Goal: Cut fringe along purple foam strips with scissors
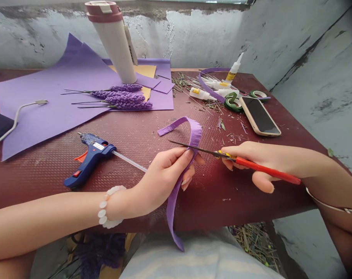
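Between the thumb and fingers of my left hand point(161, 178) is a long purple paper strip point(195, 133). Its upper part curls over to the left and shows fine slits along one edge; the lower end hangs past the table's front edge. My right hand point(251, 159) grips a pair of red-handled scissors point(263, 170). The dark blades lie across the strip just above my left thumb, pointing left. Whether the blades are parted there is hard to make out. A blue glue gun point(90, 157) with a clear glue stick lies left of my left hand.
Purple sheets point(42, 97) cover the back left, with purple flower stems point(123, 97) and a white tumbler point(113, 46) on them. At the back right are glue bottles point(201, 93), green tape point(233, 102), wire pieces and a phone point(260, 116). A cable point(21, 108) lies far left.
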`<state>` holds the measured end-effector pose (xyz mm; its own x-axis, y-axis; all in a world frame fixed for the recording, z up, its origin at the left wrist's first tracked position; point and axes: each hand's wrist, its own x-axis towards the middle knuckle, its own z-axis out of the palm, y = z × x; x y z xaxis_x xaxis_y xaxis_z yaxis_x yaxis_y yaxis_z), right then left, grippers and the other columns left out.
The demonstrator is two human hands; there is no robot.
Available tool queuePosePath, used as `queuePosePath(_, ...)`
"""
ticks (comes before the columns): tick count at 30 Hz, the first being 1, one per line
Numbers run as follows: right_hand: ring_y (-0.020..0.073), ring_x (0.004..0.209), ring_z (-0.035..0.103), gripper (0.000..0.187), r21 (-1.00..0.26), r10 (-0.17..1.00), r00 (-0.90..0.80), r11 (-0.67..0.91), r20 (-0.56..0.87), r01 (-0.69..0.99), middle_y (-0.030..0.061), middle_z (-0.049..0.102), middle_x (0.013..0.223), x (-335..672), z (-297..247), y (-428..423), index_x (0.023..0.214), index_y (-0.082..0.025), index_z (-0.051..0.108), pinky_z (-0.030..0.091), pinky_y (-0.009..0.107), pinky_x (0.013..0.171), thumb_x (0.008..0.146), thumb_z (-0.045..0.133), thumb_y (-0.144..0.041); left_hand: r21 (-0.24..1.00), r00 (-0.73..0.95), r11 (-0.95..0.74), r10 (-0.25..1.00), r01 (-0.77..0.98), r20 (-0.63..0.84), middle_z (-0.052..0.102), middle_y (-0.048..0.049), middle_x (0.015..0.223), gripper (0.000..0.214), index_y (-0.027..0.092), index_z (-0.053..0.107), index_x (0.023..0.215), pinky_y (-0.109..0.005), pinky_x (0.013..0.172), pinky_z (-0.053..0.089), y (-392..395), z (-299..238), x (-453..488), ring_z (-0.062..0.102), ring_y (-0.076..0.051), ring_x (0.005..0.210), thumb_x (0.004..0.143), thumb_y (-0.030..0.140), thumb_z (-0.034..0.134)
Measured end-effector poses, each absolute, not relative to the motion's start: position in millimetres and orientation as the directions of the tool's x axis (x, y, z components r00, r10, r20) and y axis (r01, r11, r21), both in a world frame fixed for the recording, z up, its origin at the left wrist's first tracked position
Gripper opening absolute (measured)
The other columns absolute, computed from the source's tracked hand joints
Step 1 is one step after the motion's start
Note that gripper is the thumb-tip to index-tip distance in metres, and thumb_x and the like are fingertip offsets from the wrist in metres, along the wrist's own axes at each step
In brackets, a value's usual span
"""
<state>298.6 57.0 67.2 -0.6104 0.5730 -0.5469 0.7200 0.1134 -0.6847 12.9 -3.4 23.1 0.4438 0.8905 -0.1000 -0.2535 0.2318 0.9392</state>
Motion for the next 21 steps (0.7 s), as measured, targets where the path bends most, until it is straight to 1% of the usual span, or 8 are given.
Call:
queuePosePath(2, 0.0186, 0.065, 0.041, 0.042, -0.713, 0.562, -0.632, 0.101, -0.534, 0.694, -0.0093, 0.052, 0.068, 299.9, 64.9, 58.1, 0.084, -0.031, 0.055, 0.03, 0.038, 0.059, 0.079, 0.094, -0.047, 0.936, 0.441, 0.236, 0.892, -0.26, -0.103, 0.055, 0.0087, 0.059, 0.055, 0.017, 0.076, 0.093, -0.026, 0.056, 0.041, -3.1, 23.0, 12.8, 0.051, -0.01, 0.053, 0.104, 0.067, 0.096)
queuePosePath(5, 0.0178, 0.065, 0.037, 0.038, -0.726, 0.542, -0.634, 0.063, -0.552, 0.685, -0.0103, 0.048, 0.061, 300.4, 63.5, 58.0, 0.08, -0.031, 0.052, 0.029, 0.038, 0.06, 0.084, 0.088, -0.042, 0.929, 0.444, 0.252, 0.889, -0.271, -0.112, 0.055, 0.0086, 0.06, 0.056, 0.017, 0.076, 0.093, -0.026, 0.056, 0.042, -3.2, 22.7, 13.0, 0.051, -0.009, 0.053, 0.104, 0.067, 0.097)
queuePosePath(7, 0.0174, 0.062, 0.038, 0.037, -0.735, 0.533, -0.639, 0.045, -0.555, 0.677, -0.0102, 0.051, 0.059, 300.6, 63.1, 57.5, 0.079, -0.031, 0.05, 0.029, 0.038, 0.059, 0.085, 0.086, -0.041, 0.923, 0.448, 0.262, 0.887, -0.281, -0.115, 0.056, 0.0086, 0.06, 0.056, 0.016, 0.077, 0.093, -0.025, 0.056, 0.042, -3.5, 22.6, 13.1, 0.051, -0.009, 0.053, 0.103, 0.067, 0.098)
queuePosePath(11, 0.0183, 0.06, 0.043, 0.036, -0.762, 0.514, -0.666, 0.036, -0.541, 0.647, -0.0085, 0.06, 0.058, 302.9, 61.4, 57.5, 0.082, -0.031, 0.052, 0.032, 0.038, 0.06, 0.093, 0.083, -0.047, 0.914, 0.455, 0.276, 0.883, -0.297, -0.119, 0.055, 0.0086, 0.061, 0.053, 0.016, 0.076, 0.093, -0.025, 0.056, 0.043, -3.7, 22.4, 13.2, 0.051, -0.009, 0.053, 0.104, 0.063, 0.098)
queuePosePath(17, 0.0196, 0.061, 0.044, 0.034, -0.752, 0.519, -0.655, 0.036, -0.549, 0.659, -0.0078, 0.062, 0.055, 305.0, 60.2, 57.5, 0.085, -0.032, 0.055, 0.032, 0.038, 0.06, 0.097, 0.082, -0.049, 0.905, 0.463, 0.286, 0.879, -0.314, -0.116, 0.054, 0.0092, 0.062, 0.041, 0.016, 0.075, 0.097, -0.024, 0.056, 0.042, -3.4, 20.5, 12.8, 0.051, -0.009, 0.052, 0.113, 0.051, 0.089)
queuePosePath(21, 0.0195, 0.06, 0.044, 0.037, -0.756, 0.519, -0.662, 0.045, -0.541, 0.653, -0.0079, 0.061, 0.054, 305.7, 60.0, 57.1, 0.084, -0.032, 0.055, 0.032, 0.038, 0.06, 0.1, 0.08, -0.053, 0.899, 0.469, 0.293, 0.875, -0.325, -0.116, 0.054, 0.0093, 0.062, 0.04, 0.016, 0.075, 0.098, -0.024, 0.056, 0.041, -3.4, 18.8, 12.9, 0.052, -0.009, 0.052, 0.113, 0.051, 0.089)
